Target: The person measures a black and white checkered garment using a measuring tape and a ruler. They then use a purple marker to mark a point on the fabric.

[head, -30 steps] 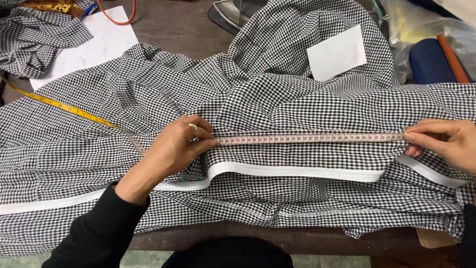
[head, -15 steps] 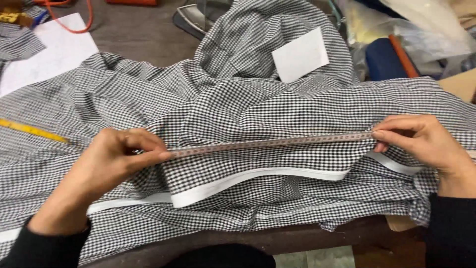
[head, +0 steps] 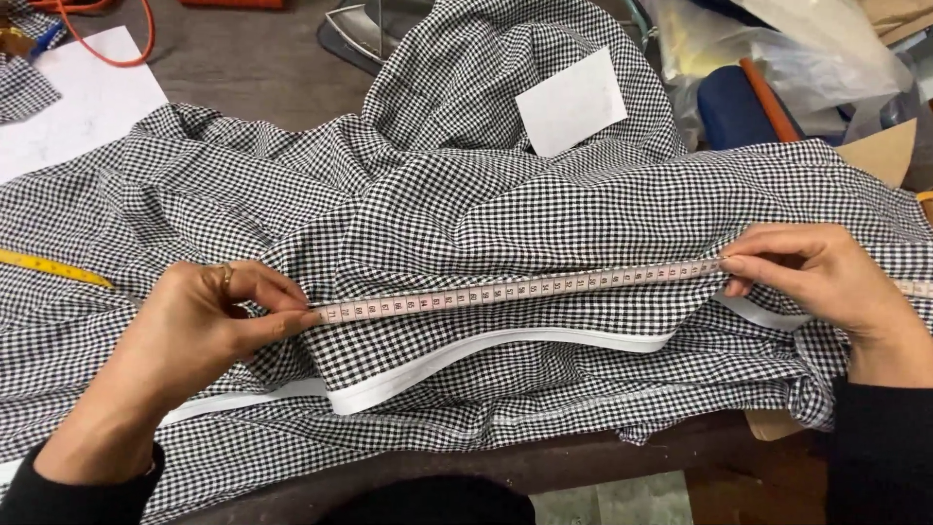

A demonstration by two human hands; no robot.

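Two hands: both work on one measuring tape stretched across checked cloth, seen from the head camera
Paper sheet [head: 73, 102]: white, flat on the desk at about 10 o'clock, with an orange cord [head: 107, 39] looping above it
Yellow tape [head: 53, 269]: a second tape lying on the cloth at 9 o'clock, well apart from the left hand
Left hand [head: 199, 326]: at about 8 o'clock, a ring on one finger, dark sleeve at the wrist; its fingers [head: 282, 326] are closed in a pinch on the left end of the measuring tape, pressing it onto the cloth
Checked cloth [head: 486, 204]: black-and-white gingham, rumpled, covering most of the desk from 9 o'clock to 3 o'clock and bunched up toward 12 o'clock
Measuring tape [head: 525, 290]: pale pink, near the centre, pulled taut between the two hands and rising slightly toward the right, lying along a fold of the cloth
White band [head: 466, 352]: a white edge strip on the cloth just below the tape, curving down toward 6 o'clock
Desk [head: 544, 462]: dark front edge showing at 6 o'clock under the cloth
White card [head: 571, 102]: a small blank rectangle resting on the cloth at about 1 o'clock
Iron [head: 355, 34]: partly seen at 12 o'clock, behind the cloth
Plastic bag [head: 777, 49]: clear, crumpled, at 2 o'clock
Right hand [head: 826, 277]: at 3 o'clock, dark sleeve at the wrist; its fingers [head: 753, 264] are closed, gripping the tape against the cloth, and the tape runs on past the hand toward the right edge
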